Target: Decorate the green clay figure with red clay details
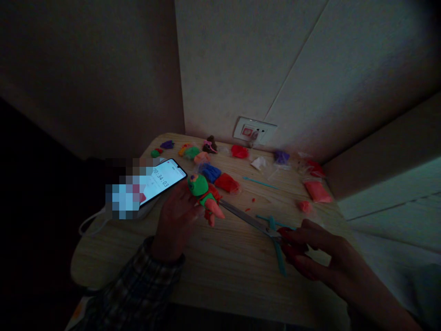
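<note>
My left hand (177, 218) holds a small modelling-clay figure (198, 185) with a green head, red parts and pink limbs. In my right hand (325, 255) are scissors (248, 219), fingers in the dark red handles. The long blades point left, and their tips meet the figure's right side; whether they touch the clay I cannot tell. Beneath the scissors lie turquoise modelling tools (279, 257) on the wooden table (213, 276). Small red clay scraps (253, 200) lie near the blades.
A lit phone (165, 177) showing a timer leans at the left, with a white cable (90, 225) nearby. Bags of red (227, 183), blue (211, 172) and pink clay (317, 191) line the back and right. A wall socket (255, 130) sits behind the table.
</note>
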Tool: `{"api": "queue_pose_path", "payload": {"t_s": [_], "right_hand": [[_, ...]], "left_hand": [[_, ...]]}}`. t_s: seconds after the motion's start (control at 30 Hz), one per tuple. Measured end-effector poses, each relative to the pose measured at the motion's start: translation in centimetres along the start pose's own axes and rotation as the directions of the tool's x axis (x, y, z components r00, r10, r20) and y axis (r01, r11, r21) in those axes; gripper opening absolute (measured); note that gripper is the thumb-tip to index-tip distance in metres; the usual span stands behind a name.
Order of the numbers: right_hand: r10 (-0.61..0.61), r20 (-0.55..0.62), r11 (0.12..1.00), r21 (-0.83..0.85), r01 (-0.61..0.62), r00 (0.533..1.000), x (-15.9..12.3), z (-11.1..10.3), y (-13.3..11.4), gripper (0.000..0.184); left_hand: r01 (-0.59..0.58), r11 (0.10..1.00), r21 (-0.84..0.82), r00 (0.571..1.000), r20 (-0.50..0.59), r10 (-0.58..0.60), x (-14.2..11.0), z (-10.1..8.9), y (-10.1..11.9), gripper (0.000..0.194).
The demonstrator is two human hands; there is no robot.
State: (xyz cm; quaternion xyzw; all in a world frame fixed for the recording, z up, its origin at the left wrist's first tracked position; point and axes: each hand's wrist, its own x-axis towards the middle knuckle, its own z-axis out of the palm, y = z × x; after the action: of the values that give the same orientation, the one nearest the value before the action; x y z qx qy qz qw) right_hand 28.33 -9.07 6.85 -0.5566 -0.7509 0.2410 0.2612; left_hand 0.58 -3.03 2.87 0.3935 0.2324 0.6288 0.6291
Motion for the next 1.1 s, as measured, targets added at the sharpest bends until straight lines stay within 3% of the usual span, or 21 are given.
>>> {"api": "queue_pose_path", "payload": {"t_s": [0.47,0.93,1.1], "right_hand": [[-0.042,0.013,0.996,-0.079,0.043,0.999,0.2,-0.2,-0.6,0.029],[-0.008,0.048,0.99,-0.137,0.015,0.999,-0.4,-0.2,0.3,0.031],[-0.002,0.005,0.988,-0.154,0.003,1.0,-1.1,0.2,1.0,0.034]], "left_hand": [[-0.051,0.999,-0.004,0.997,-0.051,0.051,0.1,0.1,-0.3,0.028],[-0.022,0.999,0.034,1.0,0.021,0.021,-0.3,-0.8,-0.5,0.036],[-0.025,1.0,0.019,1.0,0.01,0.025,-0.2,-0.6,-0.5,0.034]]}}
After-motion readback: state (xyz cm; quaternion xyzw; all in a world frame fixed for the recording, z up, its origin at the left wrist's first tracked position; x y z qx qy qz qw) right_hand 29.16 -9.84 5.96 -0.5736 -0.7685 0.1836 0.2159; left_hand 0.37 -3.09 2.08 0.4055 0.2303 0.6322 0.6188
